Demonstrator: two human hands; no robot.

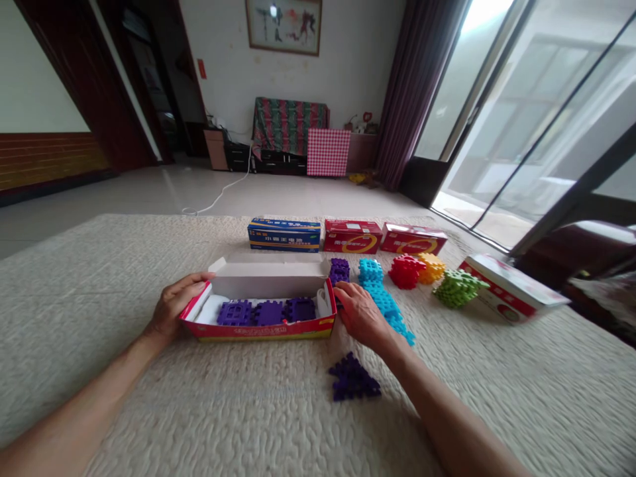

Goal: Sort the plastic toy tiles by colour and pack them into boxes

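Note:
A red cardboard box (pixel 263 331) with its white lid flap (pixel 268 268) raised at the back lies in front of me. Inside sit several purple interlocking plastic blocks (pixel 269 313) in a row, beside white lining. My left hand (pixel 176 306) grips the box's left end, thumb near the top edge. At the right end, my right hand (pixel 358 311) holds the side wall, with part of its fingers hidden. More purple pieces (pixel 354 379) lie nearer me, below my right wrist, and a purple block (pixel 340 270) stands behind that hand.
Light-blue pieces (pixel 382 298) lie right of my right hand. Beyond are red (pixel 407 271), orange (pixel 431 267) and green blocks (pixel 456 288). A blue box (pixel 284 235), two red boxes (pixel 352 236) and a white-and-red box (pixel 514 288) stand around the quilted cover (pixel 223 411).

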